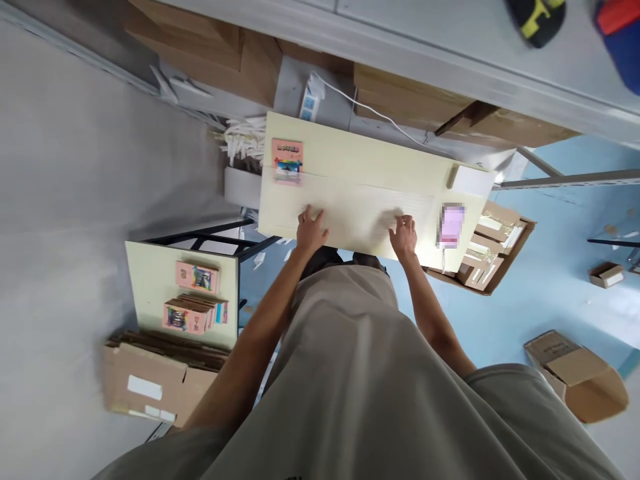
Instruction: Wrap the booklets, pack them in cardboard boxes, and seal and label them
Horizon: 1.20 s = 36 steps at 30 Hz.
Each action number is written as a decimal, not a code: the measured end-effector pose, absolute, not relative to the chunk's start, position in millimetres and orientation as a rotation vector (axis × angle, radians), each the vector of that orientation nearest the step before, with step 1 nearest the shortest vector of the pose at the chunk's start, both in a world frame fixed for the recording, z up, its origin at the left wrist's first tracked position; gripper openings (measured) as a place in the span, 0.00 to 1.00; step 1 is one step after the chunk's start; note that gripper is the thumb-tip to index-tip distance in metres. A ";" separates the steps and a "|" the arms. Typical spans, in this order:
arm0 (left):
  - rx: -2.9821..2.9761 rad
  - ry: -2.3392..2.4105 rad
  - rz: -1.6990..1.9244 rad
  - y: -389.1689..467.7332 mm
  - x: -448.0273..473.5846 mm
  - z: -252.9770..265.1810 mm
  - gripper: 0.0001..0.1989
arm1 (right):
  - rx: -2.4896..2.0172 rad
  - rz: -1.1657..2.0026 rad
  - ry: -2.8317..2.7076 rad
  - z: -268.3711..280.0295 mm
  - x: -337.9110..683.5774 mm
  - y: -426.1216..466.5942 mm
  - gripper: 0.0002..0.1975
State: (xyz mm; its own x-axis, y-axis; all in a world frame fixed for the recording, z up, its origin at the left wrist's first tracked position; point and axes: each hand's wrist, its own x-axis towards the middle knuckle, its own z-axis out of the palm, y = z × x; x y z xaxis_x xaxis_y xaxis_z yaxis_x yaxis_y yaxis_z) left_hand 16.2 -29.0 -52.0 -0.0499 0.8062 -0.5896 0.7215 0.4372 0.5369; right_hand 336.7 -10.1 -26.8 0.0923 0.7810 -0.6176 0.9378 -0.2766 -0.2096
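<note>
Two cream worktops are noted: a long worktop [350, 157] in front of the body and, off to the left, a shorter side worktop [150, 270], on which pink stacks [185, 319] are set in two groups. Beyond the right end of the long one, a cardboard box [515, 259] is seen, filled with smaller pieces of card. Next in size, a clear film [355, 207] is laid lengthwise along the long worktop, its far edge visible as a thin line. On its near part the left hand [313, 230] and the right hand [404, 235] are placed well apart, fingers bent and fingertips directed down at the film. No solid object is enclosed by either grip; whether film is pinched under the fingertips could not be determined. At the right end a white block [473, 181] and a partly blurred phone-like item [451, 225] are located. At the left end lies a pink pack [287, 161], its near part apparently overlapped by the film. Progress, as judged: the film is largely spread out; no fold around the pink pack is observed, and its far part is left uncovered. Remaining work could not be measured from this view.
</note>
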 end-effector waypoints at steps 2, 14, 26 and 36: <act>1.273 1.739 0.227 -25.5 -3.6 -56.9 0.34 | 2.167 -0.969 1.693 -26.0 307.7 1.7 0.23; 1.051 1.651 0.496 23.5 -94.2 -92.2 0.08 | 2.242 -1.837 1.459 -71.6 63.6 83.0 0.20; 1.127 2.095 0.422 146.3 -127.6 -122.0 0.25 | 2.467 -1.974 1.101 -91.4 47.0 83.2 0.28; 1.492 2.014 0.836 148.3 -119.6 -91.4 0.07 | 2.327 -2.280 1.118 -115.4 50.1 80.8 0.24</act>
